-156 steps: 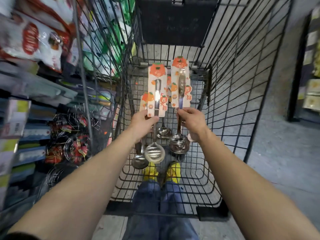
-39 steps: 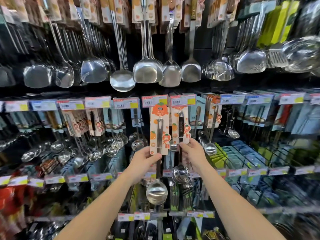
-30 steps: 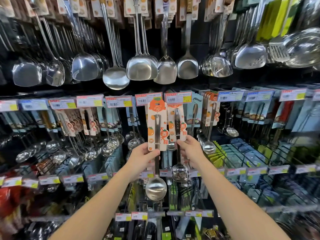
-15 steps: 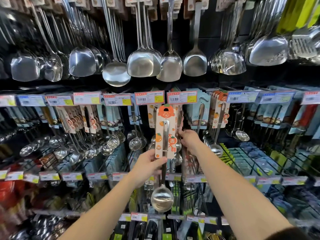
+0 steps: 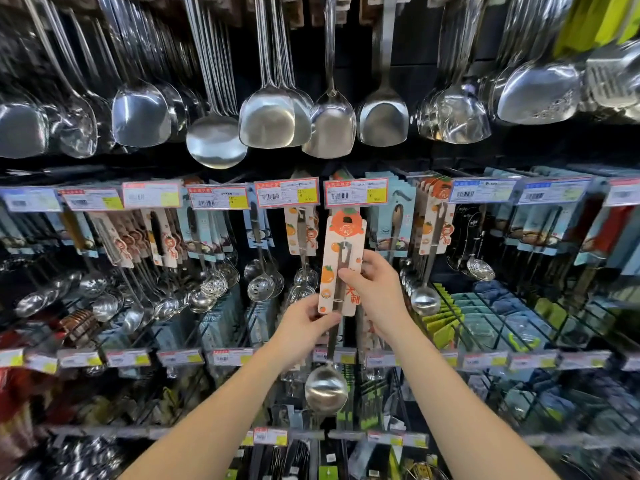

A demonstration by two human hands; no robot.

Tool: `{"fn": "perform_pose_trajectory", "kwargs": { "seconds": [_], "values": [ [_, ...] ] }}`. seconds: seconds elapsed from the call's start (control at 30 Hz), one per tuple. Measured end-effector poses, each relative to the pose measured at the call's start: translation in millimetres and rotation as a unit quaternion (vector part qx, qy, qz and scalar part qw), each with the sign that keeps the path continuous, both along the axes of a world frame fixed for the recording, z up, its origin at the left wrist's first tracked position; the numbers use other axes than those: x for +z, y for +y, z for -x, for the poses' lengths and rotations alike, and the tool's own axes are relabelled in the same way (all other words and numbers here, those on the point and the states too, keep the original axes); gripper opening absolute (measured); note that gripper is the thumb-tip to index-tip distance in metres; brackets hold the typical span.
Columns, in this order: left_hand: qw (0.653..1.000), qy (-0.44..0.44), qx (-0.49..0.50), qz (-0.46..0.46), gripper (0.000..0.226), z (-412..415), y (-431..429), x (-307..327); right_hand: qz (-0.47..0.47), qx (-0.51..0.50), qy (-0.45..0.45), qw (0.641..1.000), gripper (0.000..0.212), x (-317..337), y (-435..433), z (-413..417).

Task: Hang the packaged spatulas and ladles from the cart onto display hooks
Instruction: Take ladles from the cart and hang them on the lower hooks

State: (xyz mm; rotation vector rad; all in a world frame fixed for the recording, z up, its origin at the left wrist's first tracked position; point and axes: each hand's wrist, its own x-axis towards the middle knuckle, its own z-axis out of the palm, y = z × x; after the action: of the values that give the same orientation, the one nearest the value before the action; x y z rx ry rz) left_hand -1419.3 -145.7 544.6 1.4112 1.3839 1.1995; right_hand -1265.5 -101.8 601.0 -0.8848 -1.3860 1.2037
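Head view faces a wall of hung utensils: at far left, carded skimmers (image 5: 211,282) crowd their pegs beneath a row of bare steel spatulas (image 5: 266,123). Nearer the middle, 1 orange-printed card (image 5: 301,233) already hangs on a peg. Just below it, the left hand (image 5: 304,327) pinches the bottom edge of the packaged ladle (image 5: 341,265), fingers curled against the card. The ladle's bowl (image 5: 325,391) dangles free below the wrist, in front of lower stock. The ladle's card stands upright, its orange top just under a red-framed price tag (image 5: 356,192). The right hand (image 5: 377,292) grips the card's middle, thumb on the front and fingers behind. The display hook itself is hidden by the tag, so I cannot tell whether the hang hole has caught it. That blind spot is the likely trouble: the hole could miss the tip and the card buckle or tear under a push, or the tag could snag the card's top. Letting go before the hole seats would drop the ladle, and its swinging bowl could knock the hanging ladles (image 5: 424,299) just to the right.
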Motion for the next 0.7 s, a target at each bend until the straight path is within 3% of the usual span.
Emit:
{"fn": "perform_pose_trajectory", "kwargs": {
  "seconds": [0.3, 0.7],
  "values": [
    [1.000, -0.013, 0.000, -0.009, 0.018, -5, 18, 17, -0.034, -0.007, 0.019, 0.999, 0.031, 20, 19, 6],
    [0.999, -0.025, 0.016, -0.030, 0.021, -7, 46, 20, -0.011, -0.050, 0.040, 0.998, 0.039, 19, 42, 16]
  ]
}}
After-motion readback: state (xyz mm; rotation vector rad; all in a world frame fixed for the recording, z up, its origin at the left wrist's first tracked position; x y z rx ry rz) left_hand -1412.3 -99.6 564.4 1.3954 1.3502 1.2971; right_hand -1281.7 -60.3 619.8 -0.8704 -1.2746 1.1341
